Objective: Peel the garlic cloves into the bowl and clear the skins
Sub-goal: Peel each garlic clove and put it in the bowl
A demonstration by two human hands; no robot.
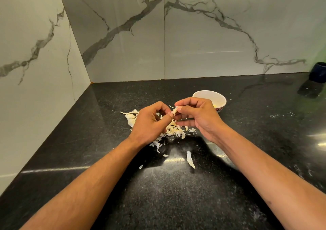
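Note:
A small garlic clove (174,111) is held above the black counter, pinched between both hands. My left hand (150,123) grips it from the left with curled fingers. My right hand (195,116) pinches its top with thumb and forefinger. Under the hands lies a heap of pale garlic skins (173,131), with loose pieces (190,159) nearer to me. Behind my right hand stands a white bowl (211,95) with a patterned outside; something yellowish shows inside it.
The black speckled counter (176,194) meets marble walls at the left and the back. A dark cup (318,72) stands at the far right by the back wall. White specks dot the counter on the right.

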